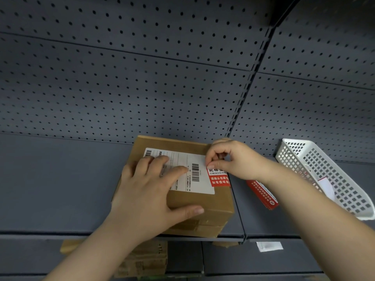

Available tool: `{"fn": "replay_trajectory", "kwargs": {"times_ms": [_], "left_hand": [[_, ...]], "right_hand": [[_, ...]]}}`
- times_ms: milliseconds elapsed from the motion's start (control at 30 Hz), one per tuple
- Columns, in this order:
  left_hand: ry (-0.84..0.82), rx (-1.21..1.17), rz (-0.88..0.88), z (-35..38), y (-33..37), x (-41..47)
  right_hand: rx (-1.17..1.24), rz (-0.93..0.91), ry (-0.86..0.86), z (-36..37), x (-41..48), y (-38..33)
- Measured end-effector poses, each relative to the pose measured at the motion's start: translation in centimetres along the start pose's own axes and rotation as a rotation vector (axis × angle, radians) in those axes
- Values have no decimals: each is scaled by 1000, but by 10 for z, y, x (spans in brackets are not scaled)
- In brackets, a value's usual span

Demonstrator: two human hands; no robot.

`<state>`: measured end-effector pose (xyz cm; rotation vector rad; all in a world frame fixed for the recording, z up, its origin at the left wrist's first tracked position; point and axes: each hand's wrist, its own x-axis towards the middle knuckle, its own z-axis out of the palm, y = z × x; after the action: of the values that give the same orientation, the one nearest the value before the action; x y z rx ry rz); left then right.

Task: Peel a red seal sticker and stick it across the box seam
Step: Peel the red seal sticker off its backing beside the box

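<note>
Pinching red seal sticker (219, 177), right hand (233, 159) hides sticker stack (263, 194) beside basket (324, 175).

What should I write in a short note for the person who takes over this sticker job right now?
Left hand: flat on the cardboard box, steadying it on the shelf.
Right hand: fingertips pinch the top of the red seal sticker at the box's right edge, overlapping the white shipping label.
Spare red stickers lie right of the box, beside the white basket.
Done: sticker peeled, placed on the box.
Left: press it flat, over the edge.
</note>
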<state>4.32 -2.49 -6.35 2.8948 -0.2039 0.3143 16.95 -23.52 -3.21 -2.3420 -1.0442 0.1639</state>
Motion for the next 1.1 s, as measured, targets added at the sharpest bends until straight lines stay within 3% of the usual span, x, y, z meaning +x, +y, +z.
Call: {"fn": "replay_trajectory", "kwargs": {"times_ms": [467, 767, 933, 1100], "left_hand": [[1, -5, 5, 0, 0, -1], [6, -13, 3, -1, 0, -2], [2, -3, 5, -1, 0, -2], [4, 0, 5, 0, 1, -1]], "right_hand": [[-369, -98, -76, 9, 5, 2], [-279, -126, -18, 8, -5, 6], [-45, -56, 38, 3, -12, 9], [11, -33, 74, 6, -10, 10]]}}
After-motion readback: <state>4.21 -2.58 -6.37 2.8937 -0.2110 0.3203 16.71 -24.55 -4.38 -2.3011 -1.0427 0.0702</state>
